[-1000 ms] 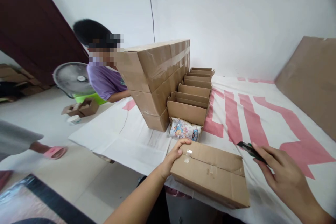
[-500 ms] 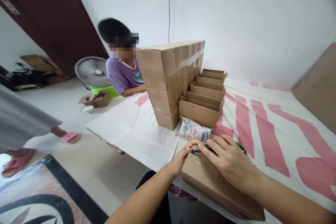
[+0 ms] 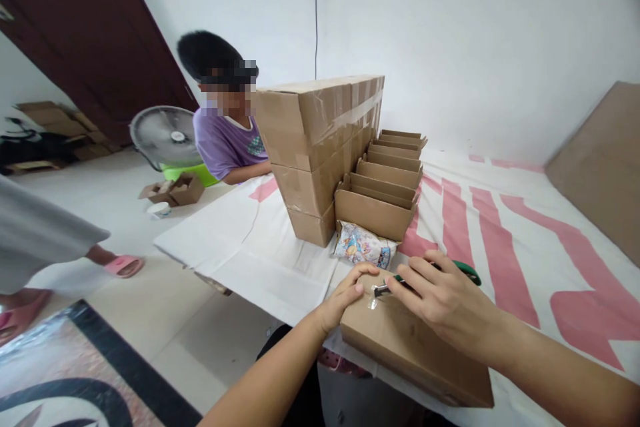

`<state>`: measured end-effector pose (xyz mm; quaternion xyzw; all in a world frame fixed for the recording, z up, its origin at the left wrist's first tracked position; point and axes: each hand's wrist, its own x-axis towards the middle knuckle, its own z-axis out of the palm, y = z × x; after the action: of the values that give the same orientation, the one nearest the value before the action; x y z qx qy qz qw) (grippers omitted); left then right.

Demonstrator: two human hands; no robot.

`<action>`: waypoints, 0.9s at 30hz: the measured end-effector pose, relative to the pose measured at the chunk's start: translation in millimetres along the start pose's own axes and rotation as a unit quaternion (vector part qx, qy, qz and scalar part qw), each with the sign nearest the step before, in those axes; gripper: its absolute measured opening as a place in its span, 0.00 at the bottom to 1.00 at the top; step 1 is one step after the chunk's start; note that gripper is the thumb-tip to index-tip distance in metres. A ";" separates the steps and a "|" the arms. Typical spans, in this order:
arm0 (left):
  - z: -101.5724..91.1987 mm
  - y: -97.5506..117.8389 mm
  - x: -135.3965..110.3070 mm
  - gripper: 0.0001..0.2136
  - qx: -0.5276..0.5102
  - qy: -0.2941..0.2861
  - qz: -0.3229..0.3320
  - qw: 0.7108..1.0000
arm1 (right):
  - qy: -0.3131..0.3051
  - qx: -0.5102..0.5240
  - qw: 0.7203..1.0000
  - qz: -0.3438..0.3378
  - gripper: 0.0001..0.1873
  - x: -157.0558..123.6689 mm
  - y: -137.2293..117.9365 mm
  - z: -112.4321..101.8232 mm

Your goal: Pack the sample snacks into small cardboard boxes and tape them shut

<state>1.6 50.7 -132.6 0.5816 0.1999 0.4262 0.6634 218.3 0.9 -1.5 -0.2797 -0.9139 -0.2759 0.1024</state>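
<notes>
A closed cardboard box (image 3: 415, 350) lies flat at the table's near edge. My left hand (image 3: 344, 295) grips its far left corner, with fingers and thumb bent over the edge. In my right hand (image 3: 443, 297) are scissors with green handles (image 3: 469, 272), held above the box top. Their dark tips meet a small shiny piece of clear tape (image 3: 373, 302) near the left end of the box. My right fingers hide most of the blades. Just beyond the box sits a printed plastic packet (image 3: 364, 245).
Taped cardboard boxes (image 3: 305, 160) form a tall stack beyond the packet. Open boxes (image 3: 375, 212) stand in a row beside it. A person in a purple shirt (image 3: 220, 140) leans at the table's far side. A fan (image 3: 170, 137) stands on the floor behind.
My right hand has shifted the scissors slightly, showing their tips and the tape. The left fingers have drawn apart from the scissors. The whole view has slid a little.
</notes>
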 end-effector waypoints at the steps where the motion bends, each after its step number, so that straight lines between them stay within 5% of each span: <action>1: 0.7 0.7 -0.2 0.21 -0.003 0.000 -0.006 1.000 | -0.006 0.002 1.000 -0.005 0.14 -1.7 0.4 -0.3; 8: 0.4 -0.8 -0.4 0.22 -0.023 0.011 -0.030 0.999 | -0.016 -0.005 1.000 -0.007 0.15 -23.2 -1.9 -5.1; 19: 2.5 3.4 -3.2 0.23 0.005 0.036 -0.058 0.998 | -0.048 0.018 0.997 0.064 0.19 -94.8 11.2 -43.0; 27: 3.0 3.0 -2.2 0.23 0.000 0.041 -0.066 0.997 | -0.108 0.093 0.966 0.217 0.21 -177.7 19.5 -24.7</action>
<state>1.6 47.0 -129.5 0.5491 0.2644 0.4053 0.6814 376.3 -80.4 -33.0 -0.4886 -0.8585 -0.1293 0.0864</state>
